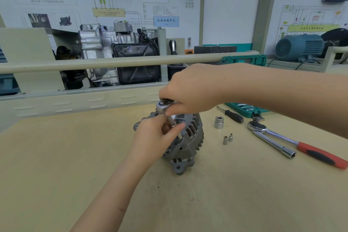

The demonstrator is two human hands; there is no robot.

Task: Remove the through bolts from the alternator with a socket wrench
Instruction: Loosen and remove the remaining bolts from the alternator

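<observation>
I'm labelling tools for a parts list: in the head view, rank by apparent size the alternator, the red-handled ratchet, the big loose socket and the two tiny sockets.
1. Red-handled ratchet, longest
2. Alternator, bulkier, partly hidden by hands
3. Big loose socket
4. Two tiny sockets, alike; no ranking between them

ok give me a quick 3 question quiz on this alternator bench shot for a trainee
1. True or false: the right hand grips the small ratchet above the alternator.
2. Which lies nearest the red-handled ratchet? A) long chrome socket wrench B) large loose socket C) black-handled screwdriver
3. Fill in: the left hand pinches the ____ under the ratchet head.

Key: 1 true; 2 A; 3 extension bar
</observation>
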